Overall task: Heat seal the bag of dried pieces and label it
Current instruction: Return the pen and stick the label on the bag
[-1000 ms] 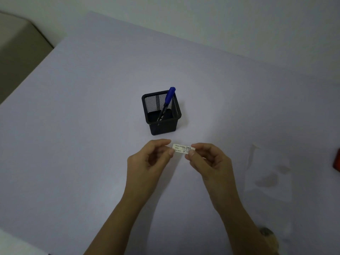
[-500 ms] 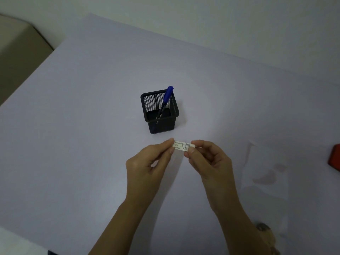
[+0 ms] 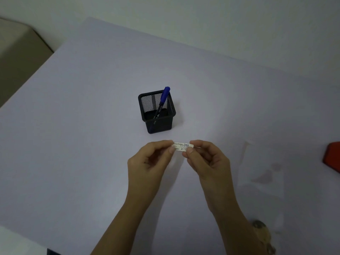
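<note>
Hands [image 3: 149, 162] [image 3: 209, 162] at ends of label [image 3: 182, 146], seemingly handwritten

Pale lilac table [image 3: 92, 126], plain off-white wall [image 3: 220, 19] behind, beige furniture [image 3: 16, 52] at left, dim, even light

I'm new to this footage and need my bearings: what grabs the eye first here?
At centre, the left hand and right hand pinch a small handwritten label by its ends. Just behind it a black mesh pen holder stands on the table, a blue pen leaning inside. A clear bag lies flat to the right.
</note>
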{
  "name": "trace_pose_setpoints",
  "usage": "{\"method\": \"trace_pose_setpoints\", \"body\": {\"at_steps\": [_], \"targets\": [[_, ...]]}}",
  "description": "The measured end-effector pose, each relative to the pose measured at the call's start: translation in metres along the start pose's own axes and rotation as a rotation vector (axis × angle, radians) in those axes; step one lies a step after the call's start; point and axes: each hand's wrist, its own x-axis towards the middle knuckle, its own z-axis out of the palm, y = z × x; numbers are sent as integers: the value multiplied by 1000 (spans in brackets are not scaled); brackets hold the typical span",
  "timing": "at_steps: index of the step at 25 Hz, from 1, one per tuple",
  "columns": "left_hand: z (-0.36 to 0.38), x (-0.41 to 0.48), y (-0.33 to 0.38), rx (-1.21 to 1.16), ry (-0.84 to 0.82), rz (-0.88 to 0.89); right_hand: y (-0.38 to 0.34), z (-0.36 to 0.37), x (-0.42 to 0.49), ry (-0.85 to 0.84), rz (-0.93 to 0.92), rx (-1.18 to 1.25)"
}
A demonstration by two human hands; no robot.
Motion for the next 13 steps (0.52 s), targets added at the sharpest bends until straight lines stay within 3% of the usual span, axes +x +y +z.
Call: {"method": "trace_pose_setpoints", "body": {"at_steps": [5,10,13], "targets": [[5,4,2,-69,-53,-147,2,-5,0,-23,-41,-65],[4,10,9,-14,-178,-103,-4,-16,4,-183,37,45],[4,10,14,-79,-245,-101,-2,-23,11,-234,-62,-186]]}}
